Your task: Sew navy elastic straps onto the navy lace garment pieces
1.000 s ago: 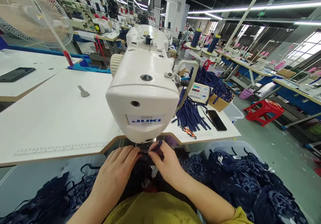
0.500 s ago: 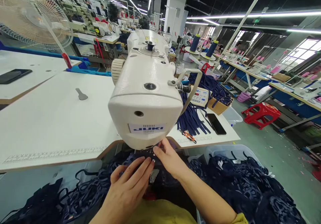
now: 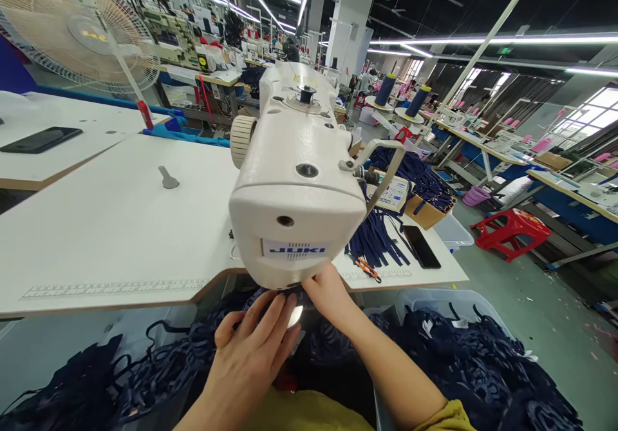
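A white sewing machine head (image 3: 299, 205) marked JUKI stands in front of me, hiding its needle area. My left hand (image 3: 255, 344) rests below it, fingers stretched out over dark navy cloth (image 3: 253, 297), nothing visibly gripped. My right hand (image 3: 333, 301) reaches in under the head from the right. Its fingertips are out of sight behind the machine, so what they hold cannot be seen. Between the hands shines a bright white spot (image 3: 295, 316), too glaring to make out.
Tubs of navy strappy pieces (image 3: 483, 360) stand below the table (image 3: 120, 225). To the right lie navy strips (image 3: 374, 241), orange-handled snips (image 3: 367, 268), a phone (image 3: 421, 247) and a control panel (image 3: 390, 192). A flat grey metal piece (image 3: 168, 178) lies left; a fan (image 3: 89, 35) stands behind.
The view has shifted, so the machine sits farther right. My right hand has moved deeper under the head, hiding its fingers. A bright spot now shows beside my left fingers.
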Demonstrator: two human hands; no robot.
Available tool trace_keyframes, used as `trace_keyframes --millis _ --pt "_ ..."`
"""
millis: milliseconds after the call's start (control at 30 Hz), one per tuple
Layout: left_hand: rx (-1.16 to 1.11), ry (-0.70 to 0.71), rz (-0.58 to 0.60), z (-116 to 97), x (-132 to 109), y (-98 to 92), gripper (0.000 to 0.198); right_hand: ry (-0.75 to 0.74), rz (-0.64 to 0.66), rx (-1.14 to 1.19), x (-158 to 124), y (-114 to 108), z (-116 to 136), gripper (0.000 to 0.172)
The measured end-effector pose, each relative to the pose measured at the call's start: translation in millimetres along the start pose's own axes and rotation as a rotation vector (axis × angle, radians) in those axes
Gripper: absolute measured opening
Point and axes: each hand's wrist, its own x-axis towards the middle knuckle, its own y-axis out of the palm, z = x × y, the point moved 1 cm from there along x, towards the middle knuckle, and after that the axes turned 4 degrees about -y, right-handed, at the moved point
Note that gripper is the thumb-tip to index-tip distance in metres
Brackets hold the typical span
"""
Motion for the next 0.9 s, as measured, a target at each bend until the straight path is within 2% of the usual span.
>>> trace_keyframes --millis 167,267,500,900 --pt "-0.030 0.003 -0.003 -0.4 -0.7 -0.2 0.029 0.021 0.027 0.004 0.0 -4.2 4.3 0.008" --pt "-0.127 -0.013 -0.006 1.9 -9.3 1.4 0.030 0.104 0.060 0.051 -11.6 -10.8 9.5 0.010" --pt "-0.324 -0.058 0.044 1.7 -23.8 0.7 0.048 0.308 0.181 0.265 -41.4 -15.5 15.4 0.024" --pt "-0.278 -0.034 0.005 0.9 -23.9 0.0 0.048 -0.011 0.026 -0.051 -57.5 -3.6 21.8 0.022"
